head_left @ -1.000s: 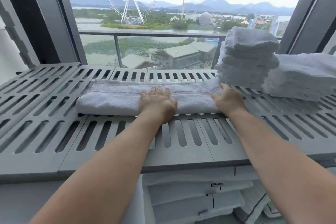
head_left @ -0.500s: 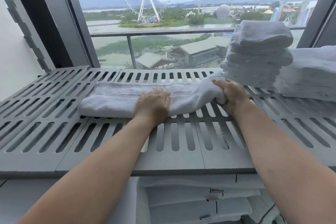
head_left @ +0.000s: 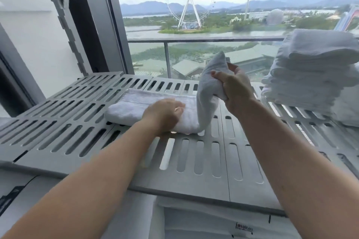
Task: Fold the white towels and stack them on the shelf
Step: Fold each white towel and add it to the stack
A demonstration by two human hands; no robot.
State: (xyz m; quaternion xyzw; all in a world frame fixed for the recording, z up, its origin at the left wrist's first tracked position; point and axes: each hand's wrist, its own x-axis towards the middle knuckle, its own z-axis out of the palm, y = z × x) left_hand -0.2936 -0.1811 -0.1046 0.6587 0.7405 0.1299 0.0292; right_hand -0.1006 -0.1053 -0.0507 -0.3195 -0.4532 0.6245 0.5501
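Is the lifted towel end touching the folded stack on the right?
Apart. The head view shows window background between the raised towel end, held by the right hand, and the folded stack.

The stack of folded towels [head_left: 314, 75] runs off the right edge; the label [head_left: 244, 226] below the shelf [head_left: 194, 161] is blurred.

White towel [head_left: 155, 101] and white stack [head_left: 310, 75] sit on a grey slotted shelf [head_left: 194, 157].
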